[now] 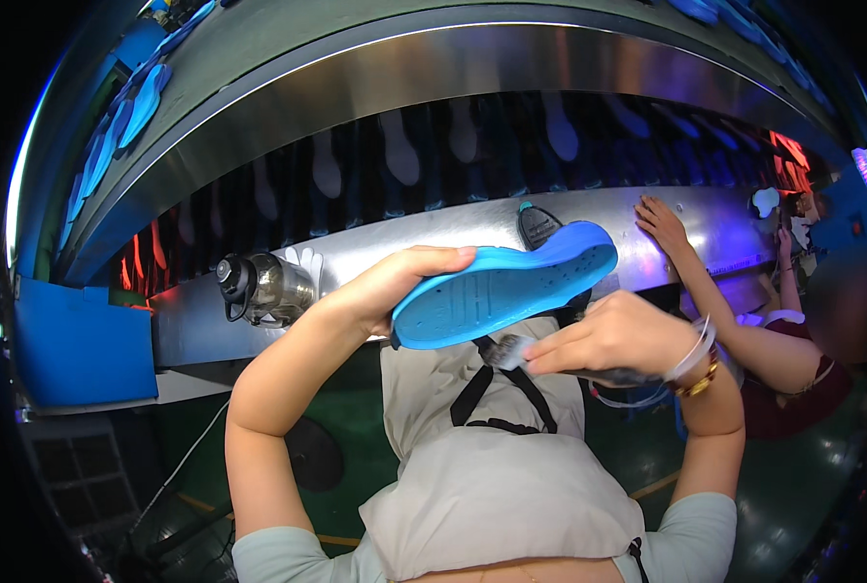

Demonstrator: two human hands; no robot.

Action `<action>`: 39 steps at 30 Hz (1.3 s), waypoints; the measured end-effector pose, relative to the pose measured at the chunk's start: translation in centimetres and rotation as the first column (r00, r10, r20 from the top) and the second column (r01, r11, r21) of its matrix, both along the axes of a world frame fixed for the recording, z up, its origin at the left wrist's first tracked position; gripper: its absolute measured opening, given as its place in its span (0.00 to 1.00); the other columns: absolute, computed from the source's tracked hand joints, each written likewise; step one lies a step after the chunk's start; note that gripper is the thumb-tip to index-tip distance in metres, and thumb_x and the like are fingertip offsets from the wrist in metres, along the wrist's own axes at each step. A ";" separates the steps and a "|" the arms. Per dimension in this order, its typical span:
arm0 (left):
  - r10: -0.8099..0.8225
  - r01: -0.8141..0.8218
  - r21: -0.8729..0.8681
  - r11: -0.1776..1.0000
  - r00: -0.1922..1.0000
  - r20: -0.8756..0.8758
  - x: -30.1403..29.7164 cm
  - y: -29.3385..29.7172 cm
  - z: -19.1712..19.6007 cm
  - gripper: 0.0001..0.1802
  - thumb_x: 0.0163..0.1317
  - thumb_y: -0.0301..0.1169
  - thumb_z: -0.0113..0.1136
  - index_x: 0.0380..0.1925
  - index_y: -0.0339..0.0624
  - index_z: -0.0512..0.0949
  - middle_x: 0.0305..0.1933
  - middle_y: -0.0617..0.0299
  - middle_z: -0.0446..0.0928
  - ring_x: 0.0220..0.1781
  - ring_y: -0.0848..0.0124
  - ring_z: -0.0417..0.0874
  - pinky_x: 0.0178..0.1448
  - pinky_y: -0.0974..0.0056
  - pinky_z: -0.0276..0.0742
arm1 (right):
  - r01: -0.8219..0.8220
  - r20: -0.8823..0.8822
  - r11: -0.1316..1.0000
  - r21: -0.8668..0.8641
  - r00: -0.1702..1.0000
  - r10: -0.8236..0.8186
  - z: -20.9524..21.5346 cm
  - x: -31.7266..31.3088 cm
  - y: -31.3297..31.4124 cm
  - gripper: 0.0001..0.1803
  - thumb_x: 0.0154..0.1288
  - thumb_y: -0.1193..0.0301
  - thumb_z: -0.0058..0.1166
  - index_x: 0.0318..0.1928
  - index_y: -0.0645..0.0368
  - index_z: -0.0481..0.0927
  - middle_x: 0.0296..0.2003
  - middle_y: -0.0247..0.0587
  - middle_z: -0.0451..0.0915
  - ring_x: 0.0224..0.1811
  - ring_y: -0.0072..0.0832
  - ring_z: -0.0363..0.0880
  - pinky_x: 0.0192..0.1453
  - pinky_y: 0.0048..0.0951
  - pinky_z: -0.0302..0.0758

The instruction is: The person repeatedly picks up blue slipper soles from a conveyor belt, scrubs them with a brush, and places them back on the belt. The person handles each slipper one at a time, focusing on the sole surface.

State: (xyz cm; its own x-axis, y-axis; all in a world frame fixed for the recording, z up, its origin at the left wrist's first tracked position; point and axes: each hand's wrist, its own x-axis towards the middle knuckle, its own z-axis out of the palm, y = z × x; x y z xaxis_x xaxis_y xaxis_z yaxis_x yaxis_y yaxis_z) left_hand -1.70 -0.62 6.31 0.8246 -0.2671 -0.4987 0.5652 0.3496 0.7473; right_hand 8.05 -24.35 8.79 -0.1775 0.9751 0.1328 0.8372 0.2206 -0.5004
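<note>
My left hand (391, 282) is closed round the heel-like left end of a bright blue shoe sole (502, 293), with the thumb on its upper edge. The sole is held tilted above my lap, its broad recessed face toward me. Just below it, my right hand (620, 338) grips a brush, fingers pressed together round the handle. The brush's pale bristles (507, 352) point left, close to the sole's lower edge; whether they touch it I cannot tell. Behind the blue sole, a dark sole (538, 225) lies on the metal bench (404, 233), partly hidden.
A dark drink bottle (266, 290) lies on the bench at left, beside a white glove-like item (305, 262). Beyond, rows of soles (400, 148) sit beneath a metal-edged conveyor (492, 60). A co-worker's hand (661, 225) rests on the bench at right. A blue box (84, 342) stands far left.
</note>
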 end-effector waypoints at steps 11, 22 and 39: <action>0.201 -0.189 -0.364 0.912 0.980 -0.007 -1.3 -0.5 -3.2 0.31 0.62 0.46 0.47 0.60 0.37 0.61 0.55 0.45 0.69 0.52 0.57 0.76 0.51 0.54 0.76 | 0.363 -0.697 0.917 -0.164 0.615 -0.369 -1.2 1.4 -1.0 0.13 0.53 0.73 0.60 0.41 0.62 0.81 0.36 0.45 0.82 0.31 0.27 0.82 0.37 0.21 0.76; 0.349 -0.329 -0.543 0.773 0.935 -0.071 -1.5 -3.8 -6.5 0.32 0.63 0.45 0.43 0.63 0.39 0.54 0.58 0.42 0.65 0.52 0.48 0.75 0.47 0.44 0.77 | 0.901 -0.580 0.388 0.192 0.423 -0.696 -9.6 3.8 1.5 0.10 0.56 0.75 0.57 0.40 0.64 0.80 0.29 0.41 0.81 0.30 0.25 0.76 0.33 0.23 0.72; 0.692 -0.560 -0.406 0.722 0.603 0.398 -1.5 4.9 1.2 0.38 0.61 0.52 0.38 0.61 0.28 0.56 0.55 0.38 0.67 0.51 0.43 0.74 0.52 0.42 0.72 | 0.769 -0.992 0.627 -0.123 -0.091 -0.083 -9.2 -1.5 -2.1 0.20 0.66 0.63 0.40 0.38 0.71 0.77 0.35 0.54 0.79 0.37 0.35 0.77 0.42 0.31 0.72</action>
State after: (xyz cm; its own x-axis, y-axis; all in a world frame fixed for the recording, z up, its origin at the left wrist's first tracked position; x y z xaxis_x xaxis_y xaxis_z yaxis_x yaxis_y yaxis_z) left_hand -3.22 4.23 7.49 0.9300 0.3665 0.0268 -0.2800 0.6596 0.6975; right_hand 6.51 -26.44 -0.42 0.8504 0.5230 0.0571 -0.2230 0.4566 -0.8613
